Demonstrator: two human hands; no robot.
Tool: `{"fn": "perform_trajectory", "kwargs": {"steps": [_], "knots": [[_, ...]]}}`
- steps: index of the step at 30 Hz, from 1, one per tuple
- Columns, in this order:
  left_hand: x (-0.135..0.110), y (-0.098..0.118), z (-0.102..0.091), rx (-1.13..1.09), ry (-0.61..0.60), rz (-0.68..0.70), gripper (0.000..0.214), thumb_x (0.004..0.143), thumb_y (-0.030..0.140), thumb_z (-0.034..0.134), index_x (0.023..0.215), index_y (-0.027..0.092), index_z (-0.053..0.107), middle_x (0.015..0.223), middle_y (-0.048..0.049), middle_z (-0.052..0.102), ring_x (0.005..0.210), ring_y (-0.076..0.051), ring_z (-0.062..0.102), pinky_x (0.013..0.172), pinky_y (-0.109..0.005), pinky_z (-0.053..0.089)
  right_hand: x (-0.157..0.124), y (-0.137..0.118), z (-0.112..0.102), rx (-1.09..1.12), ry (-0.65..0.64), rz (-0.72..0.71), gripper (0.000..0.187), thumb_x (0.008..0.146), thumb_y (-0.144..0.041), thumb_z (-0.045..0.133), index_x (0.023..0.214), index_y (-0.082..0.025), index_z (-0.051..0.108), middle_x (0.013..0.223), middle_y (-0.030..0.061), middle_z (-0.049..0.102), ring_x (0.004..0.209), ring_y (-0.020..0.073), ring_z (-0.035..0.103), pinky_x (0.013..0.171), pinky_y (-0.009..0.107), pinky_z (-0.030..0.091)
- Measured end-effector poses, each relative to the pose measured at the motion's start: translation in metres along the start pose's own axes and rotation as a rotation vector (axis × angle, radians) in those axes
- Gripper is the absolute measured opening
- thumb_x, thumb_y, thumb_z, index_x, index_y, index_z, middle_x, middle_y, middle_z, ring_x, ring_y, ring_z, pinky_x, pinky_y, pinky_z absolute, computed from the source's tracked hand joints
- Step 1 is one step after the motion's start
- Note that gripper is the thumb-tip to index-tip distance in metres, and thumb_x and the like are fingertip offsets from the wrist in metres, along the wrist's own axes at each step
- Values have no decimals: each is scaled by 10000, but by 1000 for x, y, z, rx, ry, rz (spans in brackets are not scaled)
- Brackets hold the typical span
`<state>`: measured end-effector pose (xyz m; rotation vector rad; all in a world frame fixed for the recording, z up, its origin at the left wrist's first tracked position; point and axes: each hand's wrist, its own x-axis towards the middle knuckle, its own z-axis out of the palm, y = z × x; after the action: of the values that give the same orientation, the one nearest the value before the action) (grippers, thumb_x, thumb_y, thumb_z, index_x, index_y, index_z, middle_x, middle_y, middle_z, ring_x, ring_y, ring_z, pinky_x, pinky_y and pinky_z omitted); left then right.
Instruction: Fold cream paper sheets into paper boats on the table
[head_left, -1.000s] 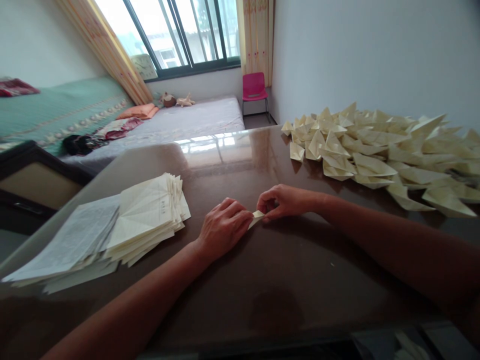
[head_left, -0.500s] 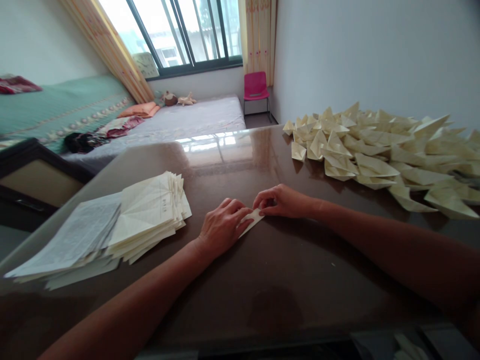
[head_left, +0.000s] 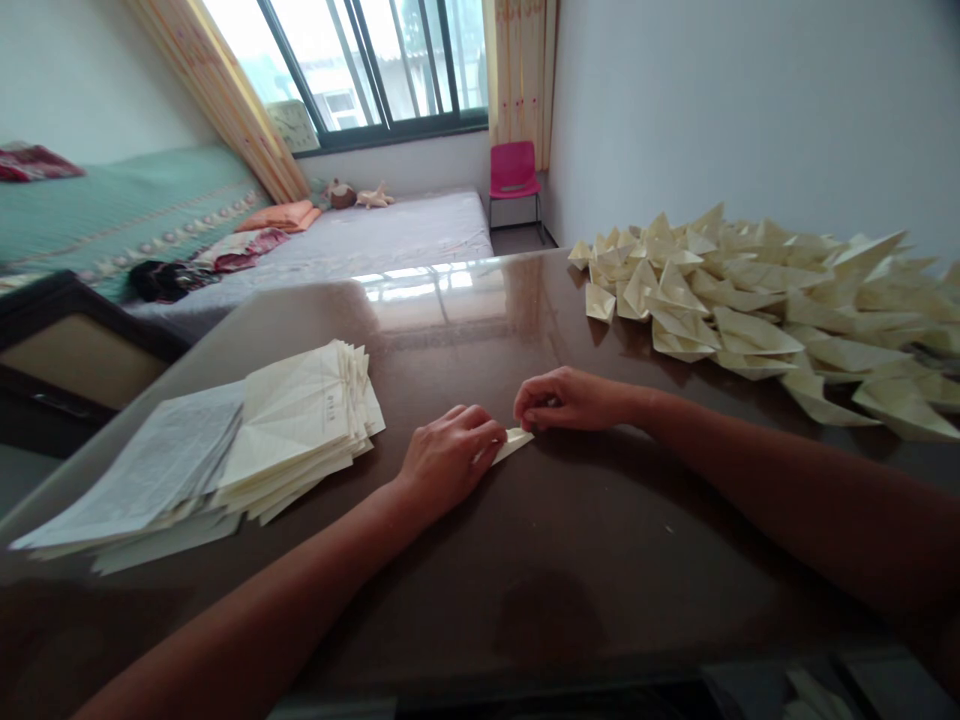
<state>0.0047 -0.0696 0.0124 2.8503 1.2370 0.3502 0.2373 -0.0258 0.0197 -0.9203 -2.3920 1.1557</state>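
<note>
A small folded piece of cream paper lies on the brown tabletop between my hands, narrow and slanting up to the right. My left hand is closed over its left end, fingers bent and thumb low against it. At the paper's upper right end is my right hand, fingers curled in a pinch with the tips at the paper's edge. Part of the paper is hidden under the left fingers.
Left of my hands lies a stack of creased cream sheets beside printed grey sheets. A large heap of folded paper shapes covers the table's right side. Beyond the glossy table stand a bed and a pink chair.
The fingers of my left hand have curled further over the paper. My right fingertips have shifted slightly right, and the paper looks narrower. The view has moved a little.
</note>
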Motion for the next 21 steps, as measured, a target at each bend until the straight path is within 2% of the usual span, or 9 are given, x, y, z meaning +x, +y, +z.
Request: {"fn": "perform_trajectory", "kwargs": {"steps": [4,10,15,18,21], "knots": [[-3,5,-2,149,-29,61,206,959,303,430,929,270,631,929,3,639,855,-155,545,533,-235,344,-1,1,-1,28,-16,-4,169,803,-231,603,937,-148,665,871,25,715,784,128,646,708,215,476],[-7,5,2,245,7,144,136,953,271,462,1000,251,588,948,0,639,867,-159,547,528,-245,325,-1,6,4,47,-18,-104,158,823,-260,611,929,-154,663,905,28,717,827,137,660,754,232,487],[-9,3,4,272,39,202,119,945,233,475,1016,235,571,927,-1,634,842,-157,547,533,-253,318,-3,-1,2,-215,-31,-236,136,845,-180,565,917,-181,681,890,13,707,834,123,625,782,226,452],[-9,3,5,262,55,182,117,950,235,465,998,234,571,922,-3,632,839,-153,545,531,-252,303,-7,-10,-1,-377,-45,-242,247,811,-89,521,970,-201,674,901,9,699,841,127,612,757,226,438],[-7,4,6,254,43,125,128,955,281,459,936,239,578,892,2,624,829,-152,541,520,-258,286,-9,-13,0,-433,-37,-230,292,775,-83,537,1005,-211,663,906,12,695,853,142,614,743,232,435]]}}
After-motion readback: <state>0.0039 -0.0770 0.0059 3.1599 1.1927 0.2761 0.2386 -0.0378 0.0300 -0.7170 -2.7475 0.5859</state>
